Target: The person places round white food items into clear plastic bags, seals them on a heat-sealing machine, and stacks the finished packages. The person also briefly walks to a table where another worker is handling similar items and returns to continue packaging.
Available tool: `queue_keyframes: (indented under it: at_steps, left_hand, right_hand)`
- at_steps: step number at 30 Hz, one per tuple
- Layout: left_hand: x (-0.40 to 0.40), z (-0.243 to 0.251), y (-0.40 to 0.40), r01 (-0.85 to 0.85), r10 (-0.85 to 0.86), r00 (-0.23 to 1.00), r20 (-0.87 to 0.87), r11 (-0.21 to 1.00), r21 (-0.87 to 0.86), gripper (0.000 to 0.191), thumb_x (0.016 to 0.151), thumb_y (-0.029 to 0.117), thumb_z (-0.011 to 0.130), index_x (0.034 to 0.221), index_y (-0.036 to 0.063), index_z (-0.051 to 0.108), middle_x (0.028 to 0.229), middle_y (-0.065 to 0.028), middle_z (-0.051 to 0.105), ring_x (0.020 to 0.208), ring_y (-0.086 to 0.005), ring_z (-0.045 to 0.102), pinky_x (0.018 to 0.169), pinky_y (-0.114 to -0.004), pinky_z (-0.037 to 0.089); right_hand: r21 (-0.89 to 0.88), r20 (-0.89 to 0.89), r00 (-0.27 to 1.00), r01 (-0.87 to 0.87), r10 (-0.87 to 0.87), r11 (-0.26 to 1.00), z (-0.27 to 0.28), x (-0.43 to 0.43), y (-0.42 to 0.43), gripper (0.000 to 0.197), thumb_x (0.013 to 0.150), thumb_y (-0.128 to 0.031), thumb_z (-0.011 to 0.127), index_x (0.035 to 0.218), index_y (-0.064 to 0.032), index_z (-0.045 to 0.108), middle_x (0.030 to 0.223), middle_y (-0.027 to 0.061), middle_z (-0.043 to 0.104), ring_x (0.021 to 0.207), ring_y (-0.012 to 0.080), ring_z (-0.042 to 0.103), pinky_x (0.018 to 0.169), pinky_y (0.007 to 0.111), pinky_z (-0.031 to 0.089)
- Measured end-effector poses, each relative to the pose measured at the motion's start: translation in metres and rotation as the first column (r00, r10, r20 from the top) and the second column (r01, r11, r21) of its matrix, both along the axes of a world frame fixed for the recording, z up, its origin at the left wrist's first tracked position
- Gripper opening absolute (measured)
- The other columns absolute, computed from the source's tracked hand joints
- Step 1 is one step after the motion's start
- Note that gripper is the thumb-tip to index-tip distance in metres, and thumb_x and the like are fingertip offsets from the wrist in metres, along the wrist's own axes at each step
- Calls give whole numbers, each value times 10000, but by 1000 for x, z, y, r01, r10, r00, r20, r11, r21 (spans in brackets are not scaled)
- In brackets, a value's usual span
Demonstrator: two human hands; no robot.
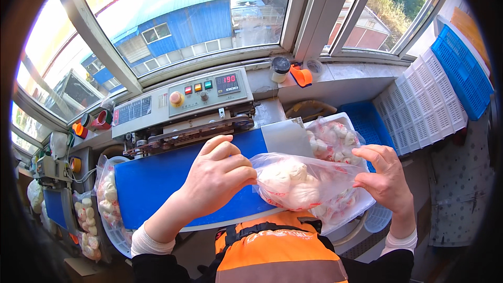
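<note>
A clear plastic bag of white buns (pixel 292 182) with red print hangs between my two hands, above the right end of the blue conveyor belt (pixel 157 184). My left hand (pixel 218 175) pinches its left end between thumb and fingers. At the opposite end, my right hand (pixel 383 175) grips the plastic with thumb and forefinger. Behind the belt stands a band sealing machine (pixel 184 100) with a lit red display, coloured buttons and a round knob. Under and beyond the bag, a white foam box (pixel 367 200) holds more bagged buns (pixel 334 139).
A white round basket (pixel 112 239) with bagged buns stands at the belt's left end. Stacked white crates (pixel 424 102) and a blue crate (pixel 461 72) are at right. A jar (pixel 280 68) and an orange tape dispenser (pixel 301 75) sit on the sill. Another sealer (pixel 51 171) is far left.
</note>
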State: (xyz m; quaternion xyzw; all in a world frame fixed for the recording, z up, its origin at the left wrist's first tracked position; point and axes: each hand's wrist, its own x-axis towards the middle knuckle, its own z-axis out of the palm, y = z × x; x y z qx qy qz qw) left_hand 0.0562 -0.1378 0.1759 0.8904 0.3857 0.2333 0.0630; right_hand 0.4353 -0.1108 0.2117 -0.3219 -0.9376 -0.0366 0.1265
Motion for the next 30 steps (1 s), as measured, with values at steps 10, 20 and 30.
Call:
queue_keyframes:
  at_steps: [10, 20, 30]
  left_hand:
    - [44, -105, -8, 253, 259, 648, 716, 813, -524, 544, 983, 312, 639, 1420, 16, 514, 1431, -159, 553, 1313, -261, 532, 1099, -377, 421]
    - [62, -128, -21, 219, 398, 329, 856, 850, -479, 159, 967, 53, 645, 1095, -26, 695, 1059, -124, 744, 980, -185, 704, 895, -303, 554]
    - [86, -110, -31, 246, 494, -21, 869, 845, -475, 157, 941, 85, 699, 903, 50, 550, 1021, -191, 738, 986, -267, 718, 885, -360, 567]
  right_hand:
    - [-78, -55, 998, 34, -38, 996, -1, 3, -5, 163, 717, -229, 830, 762, -101, 740, 1150, 52, 682, 1139, 255, 594, 927, 417, 464]
    - [-101, -44, 998, 50, -54, 994, -10, 15, 7, 148, 720, -188, 830, 776, -95, 730, 1022, 17, 721, 1048, 225, 641, 889, 394, 467]
    - [-165, -236, 969, 36, -75, 986, 4, 30, 1, 166, 685, -172, 862, 729, -105, 716, 1010, 25, 743, 977, 209, 664, 839, 368, 472]
